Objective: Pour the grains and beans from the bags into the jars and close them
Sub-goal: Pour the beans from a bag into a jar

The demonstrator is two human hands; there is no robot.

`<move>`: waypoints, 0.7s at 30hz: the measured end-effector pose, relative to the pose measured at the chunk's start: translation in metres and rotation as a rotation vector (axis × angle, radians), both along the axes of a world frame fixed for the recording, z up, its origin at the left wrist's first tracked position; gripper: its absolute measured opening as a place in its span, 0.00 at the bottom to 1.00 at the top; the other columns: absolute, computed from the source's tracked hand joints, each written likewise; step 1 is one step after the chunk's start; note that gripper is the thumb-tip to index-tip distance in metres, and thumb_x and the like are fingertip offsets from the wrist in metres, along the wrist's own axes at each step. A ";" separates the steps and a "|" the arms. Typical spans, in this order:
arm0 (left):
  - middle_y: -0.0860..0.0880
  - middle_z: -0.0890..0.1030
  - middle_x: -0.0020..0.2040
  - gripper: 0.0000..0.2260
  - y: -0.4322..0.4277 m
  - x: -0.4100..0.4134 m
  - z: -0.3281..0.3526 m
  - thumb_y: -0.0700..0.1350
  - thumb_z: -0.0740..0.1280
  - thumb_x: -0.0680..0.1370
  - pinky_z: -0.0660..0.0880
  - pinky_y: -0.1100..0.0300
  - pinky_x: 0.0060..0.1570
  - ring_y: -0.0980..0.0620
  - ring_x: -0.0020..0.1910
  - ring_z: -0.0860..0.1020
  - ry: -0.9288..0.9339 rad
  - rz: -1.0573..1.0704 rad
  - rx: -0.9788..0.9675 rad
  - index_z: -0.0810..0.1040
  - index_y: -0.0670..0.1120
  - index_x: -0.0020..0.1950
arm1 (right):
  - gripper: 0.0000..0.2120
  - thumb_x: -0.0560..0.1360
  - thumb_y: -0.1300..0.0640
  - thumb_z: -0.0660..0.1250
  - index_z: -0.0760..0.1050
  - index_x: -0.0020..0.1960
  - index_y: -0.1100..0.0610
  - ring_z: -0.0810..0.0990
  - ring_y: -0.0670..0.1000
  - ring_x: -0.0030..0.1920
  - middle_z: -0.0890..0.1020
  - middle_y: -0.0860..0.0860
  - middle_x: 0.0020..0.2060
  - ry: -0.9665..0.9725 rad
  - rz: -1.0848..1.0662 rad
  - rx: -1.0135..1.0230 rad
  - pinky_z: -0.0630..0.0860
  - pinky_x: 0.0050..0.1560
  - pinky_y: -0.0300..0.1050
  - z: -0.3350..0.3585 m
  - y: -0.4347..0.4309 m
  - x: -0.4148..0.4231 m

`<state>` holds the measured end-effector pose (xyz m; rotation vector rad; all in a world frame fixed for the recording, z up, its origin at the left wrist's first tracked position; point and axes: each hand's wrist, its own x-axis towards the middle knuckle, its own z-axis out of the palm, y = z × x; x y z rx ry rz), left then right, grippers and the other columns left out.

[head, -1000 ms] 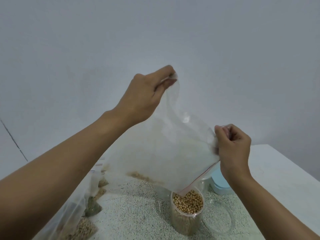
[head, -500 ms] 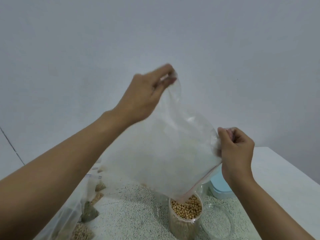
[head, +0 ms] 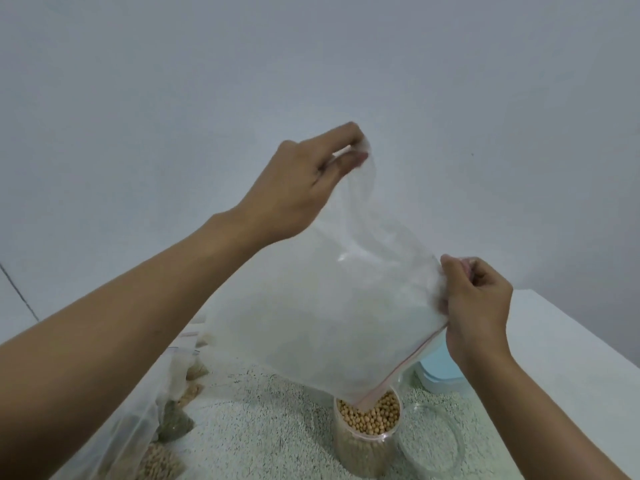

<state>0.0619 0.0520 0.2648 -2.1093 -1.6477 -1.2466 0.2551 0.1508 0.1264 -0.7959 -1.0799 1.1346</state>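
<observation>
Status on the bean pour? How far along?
Done: the bean jar holds beans nearly to its rim, and the bag over it looks empty. In hand: the left hand lifts the bag's corner, the right hand holds its zip edge. Left: an empty jar, other bags with grains, blue lid not yet on.

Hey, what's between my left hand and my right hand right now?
The clear zip bag spans the gap in the head view: the left hand pinches a raised corner, the right hand grips its zip edge, its mouth over the bean jar.
</observation>
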 end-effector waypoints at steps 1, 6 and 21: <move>0.46 0.69 0.29 0.08 -0.001 0.001 -0.002 0.51 0.60 0.86 0.63 0.63 0.30 0.50 0.27 0.62 0.003 -0.004 -0.017 0.74 0.48 0.52 | 0.23 0.79 0.63 0.67 0.54 0.36 0.60 0.59 0.46 0.28 0.60 0.47 0.27 -0.007 0.005 -0.007 0.59 0.26 0.36 -0.002 0.000 0.000; 0.46 0.76 0.30 0.12 -0.012 -0.006 0.000 0.55 0.62 0.83 0.73 0.58 0.31 0.43 0.29 0.73 -0.208 -0.082 -0.095 0.74 0.48 0.57 | 0.22 0.80 0.58 0.70 0.63 0.40 0.71 0.63 0.51 0.34 0.63 0.55 0.33 0.041 0.047 -0.019 0.62 0.32 0.40 -0.003 0.007 0.001; 0.49 0.85 0.49 0.25 -0.094 -0.079 -0.130 0.73 0.60 0.75 0.78 0.42 0.57 0.48 0.50 0.83 -0.489 0.079 -0.514 0.81 0.55 0.54 | 0.17 0.81 0.52 0.68 0.69 0.40 0.62 0.69 0.45 0.28 0.70 0.45 0.26 0.091 0.146 0.022 0.72 0.28 0.38 -0.008 0.008 -0.007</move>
